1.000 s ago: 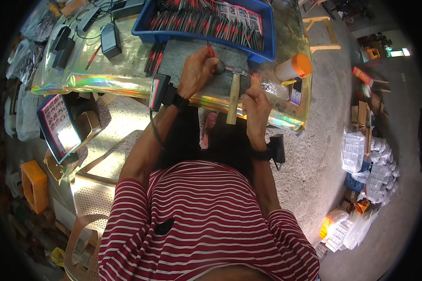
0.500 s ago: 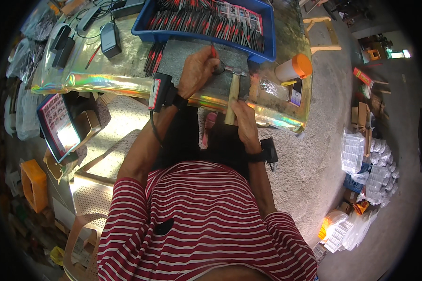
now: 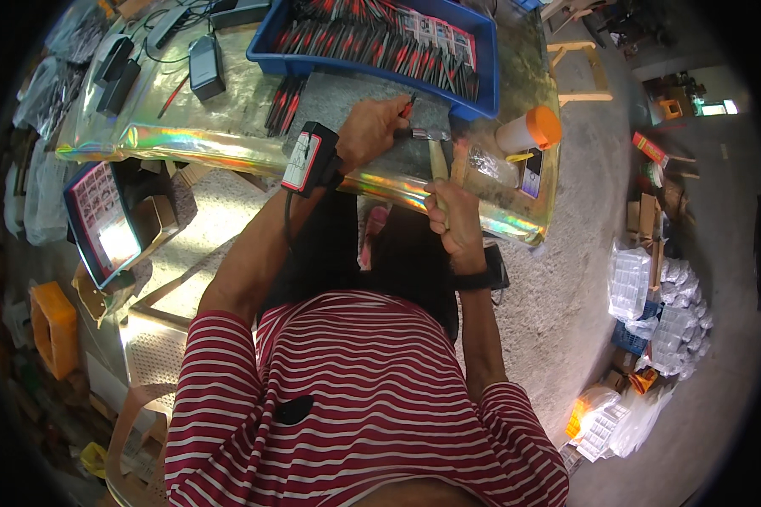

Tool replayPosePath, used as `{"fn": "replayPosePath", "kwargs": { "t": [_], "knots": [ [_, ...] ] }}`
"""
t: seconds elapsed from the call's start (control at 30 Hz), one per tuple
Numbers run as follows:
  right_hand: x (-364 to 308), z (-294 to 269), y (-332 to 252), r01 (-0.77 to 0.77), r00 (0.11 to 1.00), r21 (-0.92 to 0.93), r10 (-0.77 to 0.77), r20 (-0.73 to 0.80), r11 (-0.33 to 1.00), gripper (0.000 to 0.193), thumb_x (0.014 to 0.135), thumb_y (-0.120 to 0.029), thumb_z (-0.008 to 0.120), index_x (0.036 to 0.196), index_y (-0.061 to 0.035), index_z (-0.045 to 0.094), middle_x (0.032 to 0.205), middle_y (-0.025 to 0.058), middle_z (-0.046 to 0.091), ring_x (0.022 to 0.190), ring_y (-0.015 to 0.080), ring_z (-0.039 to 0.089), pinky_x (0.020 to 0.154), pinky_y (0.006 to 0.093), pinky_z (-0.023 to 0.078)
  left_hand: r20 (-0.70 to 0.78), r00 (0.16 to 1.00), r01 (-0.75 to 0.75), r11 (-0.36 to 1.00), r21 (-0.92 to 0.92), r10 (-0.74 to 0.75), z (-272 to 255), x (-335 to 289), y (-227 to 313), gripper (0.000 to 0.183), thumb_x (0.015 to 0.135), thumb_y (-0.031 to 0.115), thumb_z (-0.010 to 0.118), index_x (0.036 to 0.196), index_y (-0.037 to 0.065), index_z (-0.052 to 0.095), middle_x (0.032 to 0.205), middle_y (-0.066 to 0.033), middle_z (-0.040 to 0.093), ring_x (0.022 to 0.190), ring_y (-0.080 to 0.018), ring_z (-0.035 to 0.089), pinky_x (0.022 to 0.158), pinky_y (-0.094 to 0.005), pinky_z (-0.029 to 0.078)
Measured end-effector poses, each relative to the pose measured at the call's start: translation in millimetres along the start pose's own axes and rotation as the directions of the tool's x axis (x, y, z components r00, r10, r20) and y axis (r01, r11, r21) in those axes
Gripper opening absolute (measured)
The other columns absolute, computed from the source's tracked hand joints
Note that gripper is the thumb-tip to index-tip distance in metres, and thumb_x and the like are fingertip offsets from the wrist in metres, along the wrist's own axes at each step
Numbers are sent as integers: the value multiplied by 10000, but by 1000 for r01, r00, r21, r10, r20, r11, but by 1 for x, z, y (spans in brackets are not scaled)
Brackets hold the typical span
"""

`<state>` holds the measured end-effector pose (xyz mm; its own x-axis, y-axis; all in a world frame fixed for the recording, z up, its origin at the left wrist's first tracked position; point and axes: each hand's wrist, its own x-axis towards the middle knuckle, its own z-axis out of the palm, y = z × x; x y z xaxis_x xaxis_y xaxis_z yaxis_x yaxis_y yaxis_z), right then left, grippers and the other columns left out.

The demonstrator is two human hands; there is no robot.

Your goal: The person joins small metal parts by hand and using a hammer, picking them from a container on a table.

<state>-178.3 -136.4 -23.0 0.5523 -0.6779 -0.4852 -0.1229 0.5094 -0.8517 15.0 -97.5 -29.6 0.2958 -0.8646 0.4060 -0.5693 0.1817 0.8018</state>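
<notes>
My right hand (image 3: 455, 213) is closed around the pale wooden handle of a hammer (image 3: 438, 162). The metal head lies over a flat grey slab (image 3: 340, 91), just beside the fingers of my left hand (image 3: 372, 131). Those left fingers are pinched together on a slim red-and-black piece (image 3: 409, 106), mostly covered by the hand, so its kind is unclear. A small bunch of similar red-and-black pieces (image 3: 286, 106) lies left of the slab. Behind it stands a blue bin (image 3: 359, 68) packed with rows of them.
An orange-lidded jar (image 3: 516, 133), a clear plastic packet (image 3: 486, 160) and a phone (image 3: 531, 176) sit at the table's right. Black chargers (image 3: 205, 68) with cables lie at the left. A plastic chair (image 3: 148, 346) stands left of me.
The hammer head has come down slightly and turned, next to my left fingers. My right hand has shifted right and a little lower. My left hand has moved slightly right.
</notes>
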Motion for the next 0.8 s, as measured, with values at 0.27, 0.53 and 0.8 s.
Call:
{"fn": "replayPosePath", "kwargs": {
  "t": [0.27,0.53,0.8],
  "knots": [
    [-25,5,-61,593,787,-515,-581,208,620,219,844,-202,489,827,15,514,568,35,475,438,83,425,373,228,322,-18,995,-99,990,97,101,2,-2,-2,138,696,-73,514,781,16,452,639,-135,511,589,-272,538,527,-310,417],
    [-41,17,-88,597,585,-802,-692,422,15,176,820,-157,518,898,0,498,602,111,513,522,196,504,447,294,381,-11,995,-98,989,111,100,5,-2,-6,98,738,-22,536,793,-5,456,708,-129,567,671,-257,587,546,-311,459],
    [-72,34,-118,570,585,-817,-743,325,91,158,792,-153,546,847,-10,505,578,151,516,489,297,526,417,321,383,5,996,-84,992,96,84,3,-4,-6,111,725,-49,530,795,-12,452,724,-132,569,709,-265,589,559,-311,465]
  ]
}}
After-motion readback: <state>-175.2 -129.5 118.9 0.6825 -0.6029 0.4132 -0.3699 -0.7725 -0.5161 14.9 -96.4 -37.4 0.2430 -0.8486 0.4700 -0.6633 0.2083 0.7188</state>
